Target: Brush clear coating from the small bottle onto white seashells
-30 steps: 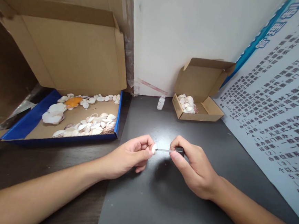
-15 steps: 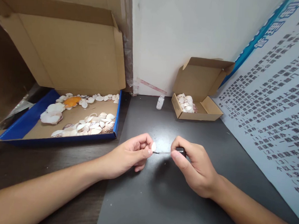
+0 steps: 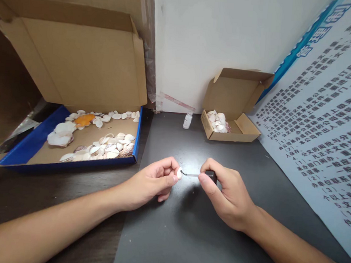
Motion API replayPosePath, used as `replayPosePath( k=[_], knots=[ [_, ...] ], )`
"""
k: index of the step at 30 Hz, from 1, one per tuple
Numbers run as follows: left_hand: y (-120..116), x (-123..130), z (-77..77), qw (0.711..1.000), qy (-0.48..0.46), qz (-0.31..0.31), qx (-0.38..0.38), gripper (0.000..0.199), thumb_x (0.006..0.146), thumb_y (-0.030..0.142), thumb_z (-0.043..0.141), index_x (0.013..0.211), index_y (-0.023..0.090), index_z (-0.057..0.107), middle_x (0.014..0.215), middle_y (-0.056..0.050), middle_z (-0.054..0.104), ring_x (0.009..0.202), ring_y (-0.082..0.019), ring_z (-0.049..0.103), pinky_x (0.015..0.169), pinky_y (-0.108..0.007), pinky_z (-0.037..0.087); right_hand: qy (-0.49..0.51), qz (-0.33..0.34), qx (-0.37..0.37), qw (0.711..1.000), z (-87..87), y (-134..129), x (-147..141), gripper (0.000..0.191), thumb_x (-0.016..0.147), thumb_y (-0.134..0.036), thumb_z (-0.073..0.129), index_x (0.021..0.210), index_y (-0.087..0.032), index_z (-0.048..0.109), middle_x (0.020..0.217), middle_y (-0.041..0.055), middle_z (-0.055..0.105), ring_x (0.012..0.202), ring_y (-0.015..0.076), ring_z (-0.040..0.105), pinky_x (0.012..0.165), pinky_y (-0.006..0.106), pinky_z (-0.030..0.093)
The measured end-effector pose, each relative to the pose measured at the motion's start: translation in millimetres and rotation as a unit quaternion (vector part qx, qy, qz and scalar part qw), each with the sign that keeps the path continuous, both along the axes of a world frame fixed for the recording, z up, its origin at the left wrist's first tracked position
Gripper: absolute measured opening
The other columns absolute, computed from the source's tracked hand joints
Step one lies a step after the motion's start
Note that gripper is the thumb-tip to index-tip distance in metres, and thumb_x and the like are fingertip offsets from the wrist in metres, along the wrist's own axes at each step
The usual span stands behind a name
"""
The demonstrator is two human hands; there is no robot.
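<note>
Between the thumb and fingers of my left hand [image 3: 156,179] is a small white seashell [image 3: 179,173]. My right hand [image 3: 226,192] is closed around the black handle of a small applicator brush [image 3: 192,175], whose thin, pale stem points left. Its dark, bent tip meets the shell's right side, as far as I can tell. Both hands are above the dark grey tabletop, and my right hand's fingers partly hide the black handle.
A small labelled bottle [image 3: 187,120] stands by the wall. To the left, an open blue-edged cardboard box [image 3: 136,142] contains several shells and an orange piece. A smaller open carton [image 3: 234,137] with shells is at the back right, beside a printed sheet [image 3: 321,131].
The brush has moved slightly up and left, its tip shifting from the shell's lower edge onto its right side. My left hand has barely moved.
</note>
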State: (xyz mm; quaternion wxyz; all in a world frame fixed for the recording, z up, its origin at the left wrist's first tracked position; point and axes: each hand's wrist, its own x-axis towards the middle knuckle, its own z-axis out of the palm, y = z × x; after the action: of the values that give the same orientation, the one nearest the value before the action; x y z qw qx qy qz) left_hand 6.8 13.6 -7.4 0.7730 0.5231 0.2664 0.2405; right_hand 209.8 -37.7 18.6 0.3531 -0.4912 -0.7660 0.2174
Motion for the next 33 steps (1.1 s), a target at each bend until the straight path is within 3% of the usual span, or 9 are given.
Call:
replayPosePath(
  k=[10,14,33],
  knots=[
    [0.9,-1.9,-2.1,0.999,0.027,-0.011,0.034,0.026,0.091,0.042,0.059,0.085,0.02,0.046,0.065,0.009,0.039,0.047,-0.004,0.035,0.048,-0.018,0.035,0.008,-0.006,-0.001,1.0,-1.2,1.3,-0.7,0.022,0.096,-0.03,0.045,0.076,-0.022,0.042,0.055,-0.0074,0.041,0.047,0.0093,0.037,0.048,0.023,0.03],
    [1.0,-2.3,-2.8,0.999,0.017,-0.018,0.036,0.024,0.091,0.042,0.058,0.088,0.02,0.047,0.063,0.01,0.037,0.047,-0.004,0.034,0.048,-0.019,0.035,0.015,0.014,0.001,1.0,0.5,-0.3,-1.0,0.024,0.095,-0.029,0.044,0.073,-0.022,0.041,0.055,-0.0072,0.039,0.047,0.0091,0.037,0.049,0.023,0.029],
    [-0.2,-2.1,0.4,0.999,0.033,-0.022,0.034,0.025,0.091,0.042,0.058,0.087,0.021,0.046,0.063,0.009,0.037,0.049,-0.005,0.034,0.049,-0.019,0.035,0.001,-0.011,0.004,1.0,-0.7,1.2,-0.9,0.023,0.096,-0.031,0.045,0.076,-0.022,0.042,0.054,-0.0074,0.041,0.046,0.0093,0.037,0.047,0.023,0.03]
  ],
)
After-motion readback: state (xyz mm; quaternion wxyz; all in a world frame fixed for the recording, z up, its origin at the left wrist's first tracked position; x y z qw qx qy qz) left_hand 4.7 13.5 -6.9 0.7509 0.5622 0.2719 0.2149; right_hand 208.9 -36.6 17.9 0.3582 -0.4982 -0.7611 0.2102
